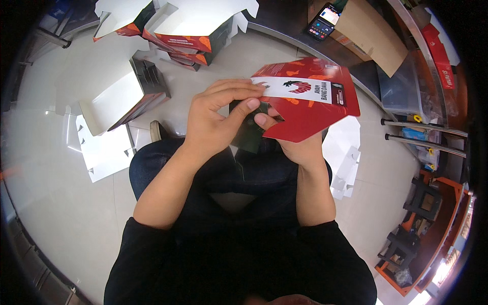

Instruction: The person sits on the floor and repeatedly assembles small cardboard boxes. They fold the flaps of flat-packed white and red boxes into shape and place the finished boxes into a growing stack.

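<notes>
A red printed cardboard box, partly folded, is held up in front of me over my lap. It has a white band across its panel and a dark green-black side flap. My left hand is closed on the box's left edge, fingers along the top and thumb on the dark flap. From below, my right hand grips the box, its thumb showing at the flap; its other fingers are hidden behind the red panel.
Folded open boxes are stacked at the far left, with another open box nearer. Flat white cardboard sheets lie on the floor at left and right. A phone rests on a metal shelf beside brown cardboard. An orange rack stands right.
</notes>
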